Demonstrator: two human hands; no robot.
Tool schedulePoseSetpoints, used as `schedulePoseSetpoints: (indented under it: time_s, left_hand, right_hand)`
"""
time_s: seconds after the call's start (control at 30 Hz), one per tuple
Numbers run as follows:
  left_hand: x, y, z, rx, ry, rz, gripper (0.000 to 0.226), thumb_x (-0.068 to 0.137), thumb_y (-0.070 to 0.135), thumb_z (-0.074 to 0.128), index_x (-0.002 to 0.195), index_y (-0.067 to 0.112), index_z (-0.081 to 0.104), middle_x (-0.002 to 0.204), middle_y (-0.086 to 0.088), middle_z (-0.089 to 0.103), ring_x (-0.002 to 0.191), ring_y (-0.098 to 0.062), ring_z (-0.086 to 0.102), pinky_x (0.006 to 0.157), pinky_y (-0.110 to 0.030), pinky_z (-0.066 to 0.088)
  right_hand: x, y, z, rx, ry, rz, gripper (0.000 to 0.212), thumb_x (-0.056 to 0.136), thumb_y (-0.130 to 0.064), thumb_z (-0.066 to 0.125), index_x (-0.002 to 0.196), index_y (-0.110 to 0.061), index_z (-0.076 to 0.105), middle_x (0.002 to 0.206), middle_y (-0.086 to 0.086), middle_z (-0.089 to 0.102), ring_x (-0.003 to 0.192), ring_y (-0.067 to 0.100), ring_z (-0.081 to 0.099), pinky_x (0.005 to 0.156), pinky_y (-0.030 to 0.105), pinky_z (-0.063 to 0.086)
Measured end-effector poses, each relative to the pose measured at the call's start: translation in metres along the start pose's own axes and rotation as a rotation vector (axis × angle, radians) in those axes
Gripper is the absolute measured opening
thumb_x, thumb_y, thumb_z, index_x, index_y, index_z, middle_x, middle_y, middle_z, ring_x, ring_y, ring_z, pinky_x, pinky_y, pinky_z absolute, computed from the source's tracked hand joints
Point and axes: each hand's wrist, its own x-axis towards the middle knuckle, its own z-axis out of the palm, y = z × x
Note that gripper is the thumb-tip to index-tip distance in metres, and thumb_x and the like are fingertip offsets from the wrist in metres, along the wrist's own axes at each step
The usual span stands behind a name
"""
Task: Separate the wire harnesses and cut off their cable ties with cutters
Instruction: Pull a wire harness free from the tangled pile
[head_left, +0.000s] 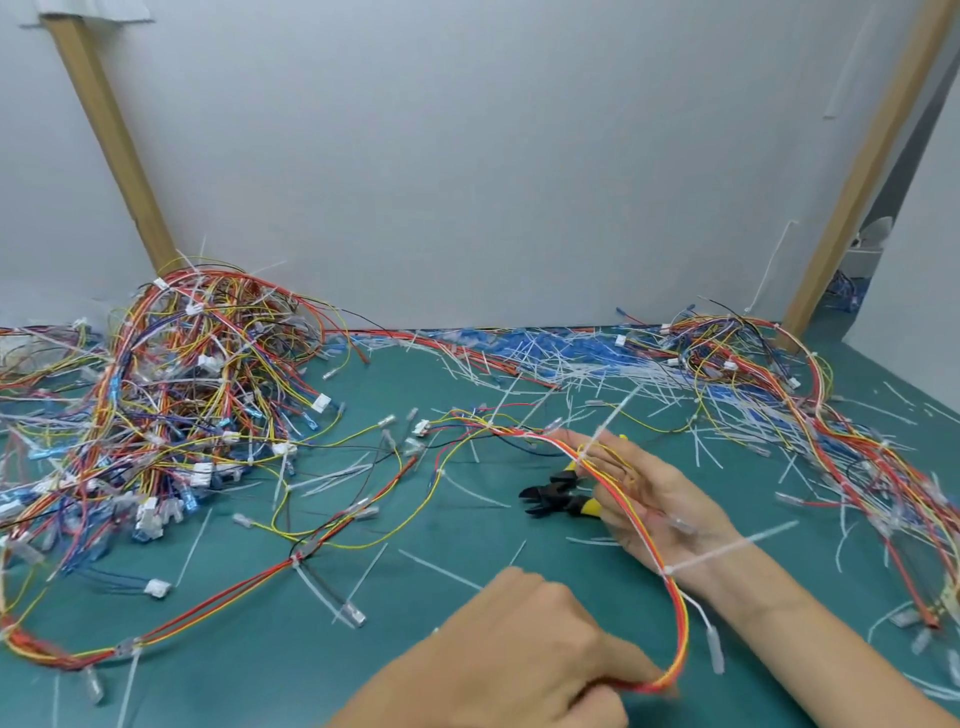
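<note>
Harness in hand: a thin bundle of red, orange and yellow wires with one white strand. It runs from my left hand in a loop out to the right, up over my right wrist and across the palm, then off toward the middle of the desk.

A white cable tie cinches it at the wrist, tail sticking out to the right. A second tie sits on the bundle near my right fingertips, blurred.

Left grip: thumb and fingers curled, pinching the bundle's low end near the front edge of the view.

Right hand: palm up, long fingers fairly straight, the harness lying across it. The same grip holds the cutters by their yellow handles. The black jaws point left, a little apart, just above the green mat.

Edges and room:
- Left: a tall heap of harnesses with white connectors and blue terminals, spilling forward.
- Right: a second heap trails down the right side, close to my forearm.
- Back: a drift of white tie offcuts lies against the grey back panel.
- Front left: a loose harness loops over the mat.
- The barest patch of mat lies between my hands and that loop, with single cut ties scattered across it.
</note>
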Motion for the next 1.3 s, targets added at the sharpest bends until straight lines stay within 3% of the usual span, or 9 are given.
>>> schedulePoseSetpoints:
  time_s: [0.1, 0.17, 0.33, 0.5, 0.67, 0.83, 0.93, 1.03, 1.3]
  left_hand:
    - [0.000, -0.003, 0.002, 0.123, 0.036, -0.027, 0.054, 0.075, 0.041, 0.014, 0.101, 0.024, 0.058, 0.070, -0.008, 0.051, 0.067, -0.029, 0.043, 0.061, -0.038, 0.039]
    - [-0.002, -0.008, 0.004, 0.139, 0.043, -0.100, 0.046, 0.076, 0.042, 0.016, 0.097, 0.023, 0.053, 0.074, -0.010, 0.052, 0.069, -0.031, 0.042, 0.063, -0.043, 0.039]
    - [-0.005, -0.022, -0.006, 0.144, 0.075, -0.154, 0.019, 0.077, 0.039, 0.027, 0.082, 0.023, 0.036, 0.071, 0.000, 0.041, 0.068, -0.029, 0.039, 0.063, -0.045, 0.039]
    - [-0.001, -0.013, 0.001, 0.280, 0.066, -0.020, 0.023, 0.078, 0.035, 0.036, 0.092, 0.024, 0.050, 0.079, 0.002, 0.051, 0.073, -0.023, 0.048, 0.067, -0.039, 0.044]
    - [0.016, 0.008, 0.034, 0.486, 0.038, 0.209, 0.030, 0.096, 0.032, 0.043, 0.116, 0.044, 0.061, 0.075, 0.011, 0.050, 0.063, -0.004, 0.048, 0.060, -0.020, 0.037]
    - [0.021, 0.016, 0.042, 0.564, 0.091, 0.137, 0.039, 0.104, 0.029, 0.028, 0.091, 0.043, 0.062, 0.073, 0.014, 0.047, 0.064, -0.001, 0.043, 0.066, -0.018, 0.034]
    - [0.021, 0.008, 0.037, 0.534, 0.108, 0.165, 0.039, 0.103, 0.035, 0.029, 0.104, 0.053, 0.064, 0.076, 0.014, 0.047, 0.067, -0.004, 0.043, 0.069, -0.022, 0.035]
    - [0.021, 0.004, 0.036, 0.449, 0.104, 0.165, 0.034, 0.098, 0.043, 0.035, 0.117, 0.057, 0.061, 0.080, 0.016, 0.051, 0.075, -0.001, 0.050, 0.072, -0.020, 0.041]
    - [0.000, -0.016, 0.011, -0.155, 0.364, 0.076, 0.032, 0.097, 0.033, 0.046, 0.118, 0.024, 0.069, 0.103, 0.006, 0.065, 0.104, -0.012, 0.054, 0.091, -0.031, 0.042]
  right_hand:
    - [-0.003, -0.004, -0.006, -0.049, -0.063, 0.011, 0.054, 0.080, -0.033, 0.071, 0.125, -0.005, 0.068, 0.063, -0.004, 0.048, 0.033, 0.002, 0.031, 0.034, 0.014, 0.024]
    - [-0.004, -0.006, -0.009, -0.047, -0.117, 0.086, 0.058, 0.084, -0.043, 0.068, 0.128, -0.006, 0.066, 0.067, 0.000, 0.057, 0.036, 0.004, 0.034, 0.037, 0.017, 0.028]
    - [-0.007, -0.003, -0.010, -0.162, -0.280, 0.122, 0.080, 0.072, -0.049, 0.085, 0.140, -0.016, 0.059, 0.123, 0.014, 0.067, 0.068, 0.015, 0.060, 0.053, 0.020, 0.042]
    - [-0.003, -0.002, -0.009, 0.039, -0.226, 0.079, 0.072, 0.093, -0.065, 0.046, 0.141, -0.013, 0.057, 0.137, 0.011, 0.062, 0.075, 0.020, 0.068, 0.052, 0.024, 0.045]
    - [0.000, -0.005, -0.014, 0.051, -0.177, 0.177, 0.086, 0.094, -0.071, 0.031, 0.136, -0.002, 0.060, 0.090, 0.009, 0.066, 0.056, 0.016, 0.063, 0.036, 0.023, 0.044]
    - [-0.006, -0.005, -0.007, -0.372, -0.238, 0.211, 0.054, 0.098, -0.052, 0.050, 0.133, -0.014, 0.064, 0.050, -0.007, 0.039, 0.034, 0.003, 0.029, 0.033, 0.016, 0.014]
    - [-0.011, -0.004, -0.003, -0.683, -0.266, 0.185, 0.057, 0.087, -0.051, 0.069, 0.130, -0.014, 0.065, 0.051, -0.009, 0.027, 0.038, 0.006, 0.021, 0.035, 0.019, 0.013]
    - [-0.015, -0.006, -0.002, -0.790, -0.309, 0.177, 0.032, 0.094, -0.025, 0.066, 0.126, -0.020, 0.069, 0.047, -0.004, 0.031, 0.035, 0.003, 0.026, 0.034, 0.014, 0.018]
    - [-0.008, 0.011, 0.006, -0.814, -0.119, -0.106, 0.046, 0.094, 0.008, 0.051, 0.122, -0.025, 0.066, 0.050, -0.004, 0.034, 0.041, 0.006, 0.024, 0.040, 0.016, 0.022]
